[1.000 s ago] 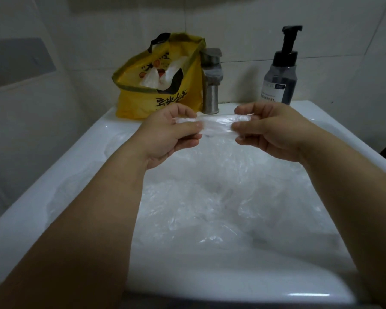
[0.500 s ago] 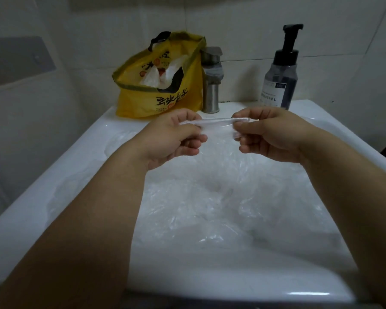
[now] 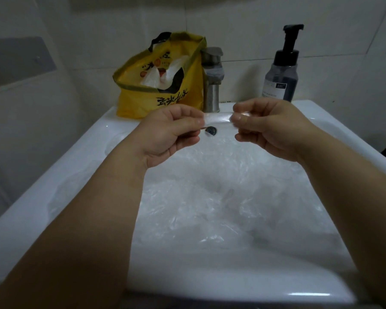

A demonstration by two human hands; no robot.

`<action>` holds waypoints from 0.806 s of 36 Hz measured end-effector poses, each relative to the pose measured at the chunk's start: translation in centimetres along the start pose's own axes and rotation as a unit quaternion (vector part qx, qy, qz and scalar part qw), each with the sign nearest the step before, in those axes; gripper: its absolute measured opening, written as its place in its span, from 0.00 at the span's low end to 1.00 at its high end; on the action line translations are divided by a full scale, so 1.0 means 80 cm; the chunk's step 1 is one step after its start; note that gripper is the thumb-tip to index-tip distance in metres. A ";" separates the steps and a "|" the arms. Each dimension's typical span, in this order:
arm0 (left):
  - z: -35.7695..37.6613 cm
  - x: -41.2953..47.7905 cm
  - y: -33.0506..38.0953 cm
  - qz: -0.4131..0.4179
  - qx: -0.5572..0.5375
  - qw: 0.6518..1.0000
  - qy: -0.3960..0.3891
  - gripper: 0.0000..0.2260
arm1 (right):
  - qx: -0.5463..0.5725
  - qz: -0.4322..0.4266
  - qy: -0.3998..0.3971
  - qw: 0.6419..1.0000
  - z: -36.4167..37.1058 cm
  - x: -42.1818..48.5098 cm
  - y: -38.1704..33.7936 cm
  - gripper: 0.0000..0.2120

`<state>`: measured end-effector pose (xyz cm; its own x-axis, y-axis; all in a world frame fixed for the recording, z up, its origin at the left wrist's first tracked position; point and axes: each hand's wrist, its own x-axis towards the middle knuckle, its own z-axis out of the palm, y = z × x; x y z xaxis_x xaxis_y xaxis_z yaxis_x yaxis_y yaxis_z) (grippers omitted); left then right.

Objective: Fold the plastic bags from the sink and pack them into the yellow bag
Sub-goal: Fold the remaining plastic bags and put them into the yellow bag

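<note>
My left hand (image 3: pixel 169 132) and my right hand (image 3: pixel 267 128) pinch the two ends of a clear plastic bag (image 3: pixel 217 118), folded into a narrow strip and held level over the back of the white sink (image 3: pixel 54 197). A heap of crumpled clear plastic bags (image 3: pixel 221 197) fills the basin below my hands. The yellow bag (image 3: pixel 165 85) stands open on the sink's back left corner, with white plastic bags (image 3: pixel 156 76) showing inside it.
A steel tap (image 3: pixel 212 79) rises behind the strip, right of the yellow bag. A dark pump bottle (image 3: pixel 281 72) stands at the back right. The overflow hole (image 3: pixel 210 130) shows under the strip. Tiled walls close in on the left and behind.
The folded strip has been lifted slightly and stretched level between my hands, and the overflow hole now shows beneath it. Both hands keep pinching its ends.
</note>
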<state>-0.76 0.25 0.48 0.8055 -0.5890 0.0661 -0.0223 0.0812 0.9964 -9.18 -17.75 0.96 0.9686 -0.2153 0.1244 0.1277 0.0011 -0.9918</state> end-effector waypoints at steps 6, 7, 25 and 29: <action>0.002 0.002 -0.001 -0.004 -0.002 1.000 0.021 0.05 | -0.015 0.050 -0.009 0.999 0.001 -0.001 0.000 0.15; 0.003 0.002 -0.001 -0.005 -0.002 1.000 0.026 0.06 | -0.022 0.064 -0.012 0.998 0.001 -0.001 0.000 0.14; 0.002 0.006 -0.004 0.010 -0.014 0.999 0.043 0.03 | -0.079 0.103 -0.127 0.983 -0.005 -0.005 -0.003 0.06; 0.008 0.013 -0.005 0.040 -0.129 0.986 0.098 0.02 | -0.098 0.072 -0.096 0.988 0.001 -0.004 0.001 0.06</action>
<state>-0.34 -0.92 0.19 0.9067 -0.4079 0.1070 0.0410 0.3378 0.9403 -9.46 -17.63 0.81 0.9987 -0.0382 -0.0337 -0.0399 -0.1753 -0.9837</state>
